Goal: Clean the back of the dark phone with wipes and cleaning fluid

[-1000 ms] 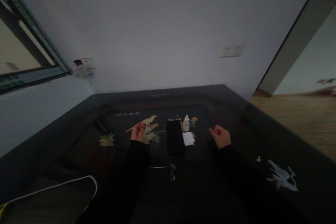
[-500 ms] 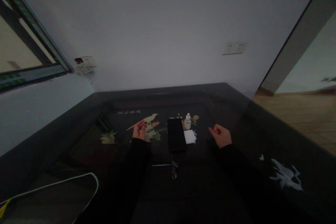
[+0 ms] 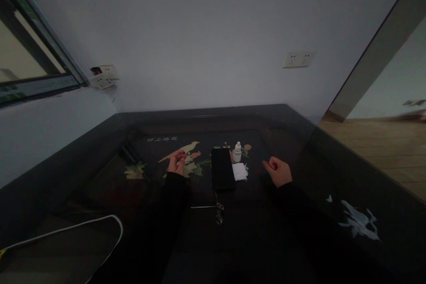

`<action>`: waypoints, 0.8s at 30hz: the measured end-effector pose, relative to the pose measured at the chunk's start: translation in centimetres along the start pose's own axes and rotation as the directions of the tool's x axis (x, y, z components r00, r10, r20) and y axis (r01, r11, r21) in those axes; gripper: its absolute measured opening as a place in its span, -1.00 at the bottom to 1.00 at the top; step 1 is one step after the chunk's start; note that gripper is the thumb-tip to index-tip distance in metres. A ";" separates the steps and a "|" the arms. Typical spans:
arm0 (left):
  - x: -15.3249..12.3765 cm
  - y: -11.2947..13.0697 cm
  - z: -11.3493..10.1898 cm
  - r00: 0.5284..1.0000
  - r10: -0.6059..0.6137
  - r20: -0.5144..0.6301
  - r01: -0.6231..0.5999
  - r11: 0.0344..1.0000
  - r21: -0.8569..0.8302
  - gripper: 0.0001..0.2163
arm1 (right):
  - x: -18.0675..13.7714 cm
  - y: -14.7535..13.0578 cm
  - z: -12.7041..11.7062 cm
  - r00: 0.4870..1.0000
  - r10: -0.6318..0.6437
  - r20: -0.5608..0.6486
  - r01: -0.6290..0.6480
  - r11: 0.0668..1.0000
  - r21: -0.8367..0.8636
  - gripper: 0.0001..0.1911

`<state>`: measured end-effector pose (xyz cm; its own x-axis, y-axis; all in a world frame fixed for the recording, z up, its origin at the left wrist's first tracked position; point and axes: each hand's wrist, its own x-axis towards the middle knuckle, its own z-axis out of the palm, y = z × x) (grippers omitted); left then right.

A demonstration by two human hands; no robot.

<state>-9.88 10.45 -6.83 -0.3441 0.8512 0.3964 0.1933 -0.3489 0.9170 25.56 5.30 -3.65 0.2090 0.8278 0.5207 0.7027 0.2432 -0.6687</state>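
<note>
My left hand (image 3: 176, 162) rests at the left of the black phone (image 3: 222, 169), over the printed bird and flower pattern of the dark table. Its fingers are loosely curled, the thumb is apart from them, and I see nothing held. On the other side, my right hand (image 3: 279, 172) is curled into a loose fist with no object showing in it. Between the hands, the phone lies flat with a chain charm (image 3: 219, 214) hanging from its near end. A small white-capped bottle (image 3: 237, 152) stands upright beside it, just behind a folded white cloth (image 3: 240, 171).
Torn-looking white scraps (image 3: 359, 221) lie on the table (image 3: 206, 120) at the right. A white cable (image 3: 83, 222) loops across the lower left. Behind the table rises a wall with a socket (image 3: 298, 59), and more sockets (image 3: 104, 76) sit near the window.
The whole view has shifted slightly, with table things a little higher and further left. Both hands keep nearly the same pose and place relative to the phone.
</note>
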 end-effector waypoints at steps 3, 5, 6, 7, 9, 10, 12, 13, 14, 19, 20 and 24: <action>-0.1 0.3 0.1 0.999 0.007 0.036 -0.008 0.999 0.033 -0.73 | 0.1 0.2 0.1 1.000 -0.020 0.004 0.020 1.000 -0.012 -0.60; -0.7 0.8 0.5 0.997 0.017 0.074 -0.021 0.998 0.059 -0.71 | 0.0 0.2 0.0 0.999 -0.037 0.008 0.037 0.999 -0.024 -0.60; -1.2 1.2 0.9 0.995 0.023 0.097 -0.030 0.997 0.069 -0.69 | 0.0 0.1 0.0 0.999 -0.046 0.007 0.046 0.998 -0.032 -0.61; -1.9 1.6 1.4 0.990 0.038 0.134 -0.050 0.995 0.083 -0.65 | -0.2 -0.2 0.0 0.998 -0.056 0.006 0.057 0.998 -0.041 -0.63; -3.4 2.4 2.4 0.969 0.085 0.234 -0.111 0.989 0.099 -0.53 | -0.7 -1.2 0.2 0.995 -0.093 0.020 0.094 0.994 -0.055 -0.72; -4.3 2.8 2.9 0.920 0.147 0.363 -0.216 0.963 0.158 -0.44 | -1.0 -2.0 0.4 0.992 -0.123 0.042 0.125 0.990 -0.057 -0.79; -5.8 3.6 3.7 0.812 0.189 0.553 -0.381 0.888 0.256 -0.24 | -1.7 -3.7 1.0 0.970 -0.205 0.127 0.213 0.976 -0.051 -0.86; -6.5 3.8 4.0 0.770 0.181 0.612 -0.437 0.849 0.299 -0.16 | -2.0 -4.5 1.4 0.954 -0.243 0.177 0.255 0.966 -0.051 -0.82; -6.9 3.9 4.2 0.736 0.166 0.656 -0.482 0.809 0.337 -0.09 | -2.2 -5.3 1.9 0.932 -0.273 0.239 0.296 0.953 -0.067 -0.78; -7.2 3.6 4.4 0.733 0.037 0.680 -0.506 0.698 0.507 0.08 | -2.2 -6.9 4.0 0.889 -0.222 0.401 0.347 0.897 -0.272 -0.70; -7.0 3.5 4.3 0.744 0.007 0.668 -0.484 0.695 0.532 0.08 | -2.1 -6.8 4.2 0.889 -0.210 0.408 0.344 0.892 -0.292 -0.69; -6.7 3.3 4.3 0.745 -0.088 0.662 -0.434 0.689 0.580 0.06 | -2.0 -6.8 4.5 0.881 -0.170 0.441 0.341 0.876 -0.343 -0.65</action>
<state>-2.98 5.33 -6.62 0.3347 0.9239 0.1853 0.8158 -0.3825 0.4339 17.33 4.24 -2.51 -0.2353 0.9110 0.3387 0.9194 0.3217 -0.2263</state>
